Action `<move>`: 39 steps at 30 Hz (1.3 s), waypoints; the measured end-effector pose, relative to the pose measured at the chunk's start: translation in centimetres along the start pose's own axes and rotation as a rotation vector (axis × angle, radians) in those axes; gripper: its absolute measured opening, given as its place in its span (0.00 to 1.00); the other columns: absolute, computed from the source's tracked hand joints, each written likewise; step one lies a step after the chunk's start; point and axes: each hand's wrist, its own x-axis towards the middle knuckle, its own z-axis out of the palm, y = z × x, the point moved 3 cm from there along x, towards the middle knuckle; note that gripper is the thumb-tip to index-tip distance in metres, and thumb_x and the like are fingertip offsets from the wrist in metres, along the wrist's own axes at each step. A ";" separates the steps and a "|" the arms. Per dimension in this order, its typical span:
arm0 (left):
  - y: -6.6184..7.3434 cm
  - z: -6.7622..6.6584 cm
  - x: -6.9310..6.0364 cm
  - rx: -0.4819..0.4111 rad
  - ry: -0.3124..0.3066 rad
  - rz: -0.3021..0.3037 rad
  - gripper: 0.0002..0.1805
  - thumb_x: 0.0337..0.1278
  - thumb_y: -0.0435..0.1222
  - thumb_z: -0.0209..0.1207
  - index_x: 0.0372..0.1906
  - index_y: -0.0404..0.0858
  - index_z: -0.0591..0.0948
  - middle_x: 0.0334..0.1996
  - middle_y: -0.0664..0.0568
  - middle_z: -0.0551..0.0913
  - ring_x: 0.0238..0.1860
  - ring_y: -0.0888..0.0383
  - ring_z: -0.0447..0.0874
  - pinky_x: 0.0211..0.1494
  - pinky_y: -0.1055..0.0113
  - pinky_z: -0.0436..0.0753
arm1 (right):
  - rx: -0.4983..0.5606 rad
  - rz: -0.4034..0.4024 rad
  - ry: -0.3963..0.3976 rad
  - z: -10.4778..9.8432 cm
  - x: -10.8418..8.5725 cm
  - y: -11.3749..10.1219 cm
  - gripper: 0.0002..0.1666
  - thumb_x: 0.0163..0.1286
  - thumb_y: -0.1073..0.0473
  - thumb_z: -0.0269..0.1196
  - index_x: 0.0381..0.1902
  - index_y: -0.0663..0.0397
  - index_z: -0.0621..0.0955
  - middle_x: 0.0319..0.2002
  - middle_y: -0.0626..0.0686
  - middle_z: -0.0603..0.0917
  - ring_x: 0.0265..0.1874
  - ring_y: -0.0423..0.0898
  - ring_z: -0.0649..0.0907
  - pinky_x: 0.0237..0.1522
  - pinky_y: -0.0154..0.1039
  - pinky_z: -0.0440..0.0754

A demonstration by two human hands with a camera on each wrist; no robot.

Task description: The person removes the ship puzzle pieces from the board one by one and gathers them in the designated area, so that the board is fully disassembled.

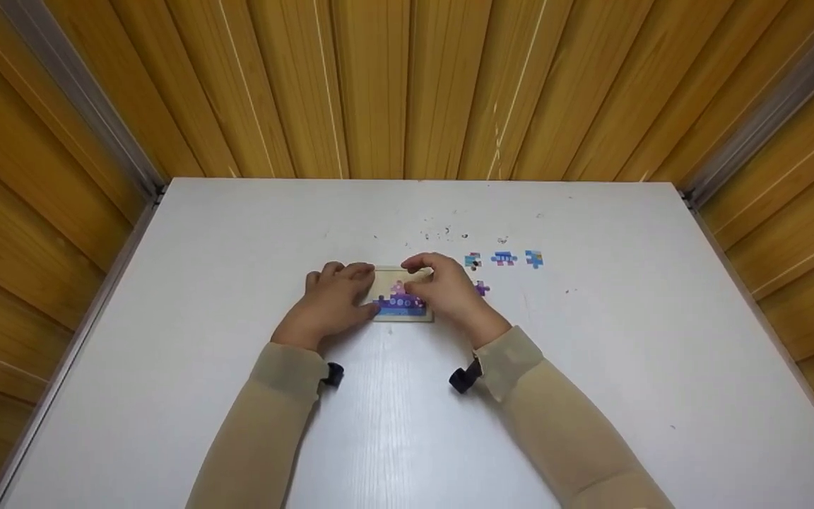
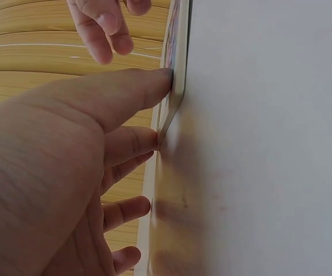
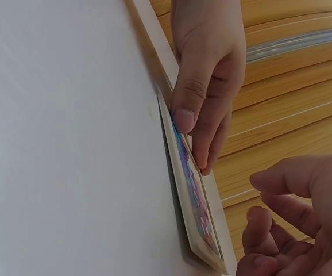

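Note:
A small cream puzzle board (image 1: 384, 278) lies on the white table, its lower part filled with blue and purple jigsaw pieces (image 1: 400, 302) and a pink one above them. My left hand (image 1: 329, 302) rests at the board's left side. In the right wrist view, the left thumb (image 3: 184, 119) presses on the board's edge while the other fingers extend along its far side. Over the right part of the board hovers my right hand (image 1: 453, 293). Its thumb and index finger are apart, and I see no piece between them in the right wrist view.
Right of the board lie loose jigsaw pieces: a multicoloured one (image 1: 473, 259), a blue one (image 1: 503, 259) and a blue-and-orange one (image 1: 534, 259). A purple piece (image 1: 482, 288) shows partly behind the right hand. Dark specks mark the table (image 1: 626, 339); wood-patterned walls (image 1: 407, 92) enclose it.

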 end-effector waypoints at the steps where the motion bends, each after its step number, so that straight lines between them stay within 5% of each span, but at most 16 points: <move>1: 0.0 -0.1 0.0 0.001 -0.001 0.001 0.42 0.80 0.56 0.64 0.89 0.47 0.68 0.91 0.57 0.65 0.90 0.40 0.57 0.89 0.36 0.56 | 0.002 0.001 0.000 0.0 0.0 0.0 0.24 0.78 0.60 0.72 0.69 0.52 0.87 0.70 0.55 0.85 0.59 0.51 0.84 0.73 0.52 0.82; 6: 0.1 -0.4 0.0 0.000 0.000 0.020 0.41 0.81 0.55 0.63 0.89 0.45 0.69 0.91 0.54 0.65 0.89 0.39 0.57 0.87 0.34 0.56 | -0.015 -0.008 -0.001 0.2 0.2 0.1 0.24 0.78 0.61 0.71 0.69 0.52 0.86 0.71 0.57 0.85 0.74 0.56 0.81 0.84 0.59 0.74; 14: 0.0 0.0 -0.2 0.006 -0.001 0.030 0.41 0.81 0.55 0.64 0.88 0.44 0.69 0.90 0.53 0.66 0.88 0.38 0.58 0.86 0.33 0.57 | -0.117 -0.049 -0.027 1.2 0.1 0.7 0.24 0.78 0.63 0.72 0.70 0.55 0.86 0.70 0.60 0.85 0.80 0.60 0.78 0.86 0.59 0.72; 23: -0.1 0.0 0.0 0.005 0.009 0.036 0.41 0.80 0.55 0.64 0.88 0.44 0.69 0.90 0.54 0.67 0.88 0.38 0.59 0.86 0.33 0.58 | -0.299 -0.084 -0.063 2.0 0.0 0.4 0.28 0.81 0.61 0.69 0.75 0.62 0.83 0.67 0.63 0.80 0.62 0.56 0.84 0.74 0.55 0.83; 39: 0.0 -0.1 0.0 0.023 0.008 0.033 0.42 0.80 0.55 0.65 0.89 0.44 0.69 0.90 0.55 0.66 0.88 0.38 0.58 0.85 0.34 0.58 | -0.319 -0.102 -0.062 2.2 0.2 0.4 0.26 0.79 0.65 0.70 0.72 0.61 0.83 0.65 0.61 0.82 0.68 0.58 0.83 0.78 0.55 0.79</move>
